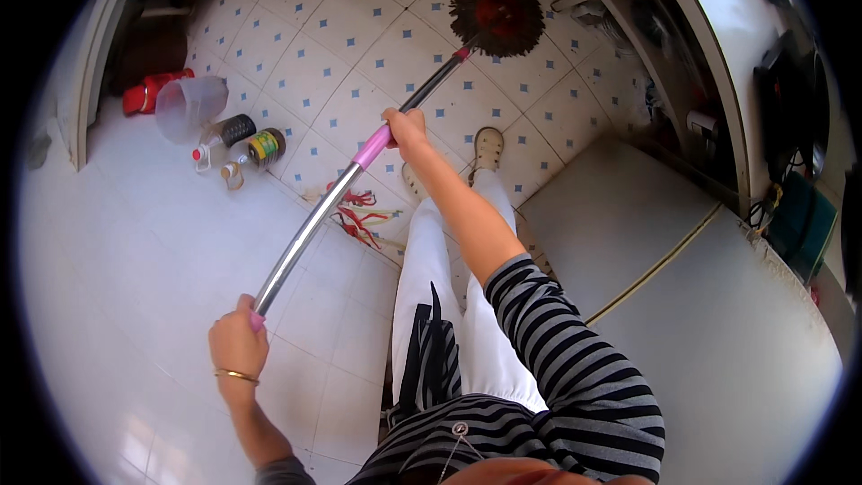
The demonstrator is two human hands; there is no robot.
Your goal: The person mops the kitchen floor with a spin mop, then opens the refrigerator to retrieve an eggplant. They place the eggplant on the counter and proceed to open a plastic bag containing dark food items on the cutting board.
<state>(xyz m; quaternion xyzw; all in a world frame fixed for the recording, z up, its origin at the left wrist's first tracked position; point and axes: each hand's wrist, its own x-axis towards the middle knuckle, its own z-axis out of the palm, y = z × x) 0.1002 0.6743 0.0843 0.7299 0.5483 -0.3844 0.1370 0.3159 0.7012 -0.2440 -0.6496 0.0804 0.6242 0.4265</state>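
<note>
Mop (pixel 496 14) head rests on tiled floor (pixel 341 63), far end of pole. Pole's long axis runs from left hand (pixel 237 341), closed round near end, up and rightward past right hand (pixel 406 126), clasped at pink sleeve; right hand nearer the head

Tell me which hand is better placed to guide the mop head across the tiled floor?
Probably the right hand. It grips the pink sleeve partway down the mop handle, nearer the dark red mop head. The left hand holds only the top end, so it serves better as a pivot.
</note>
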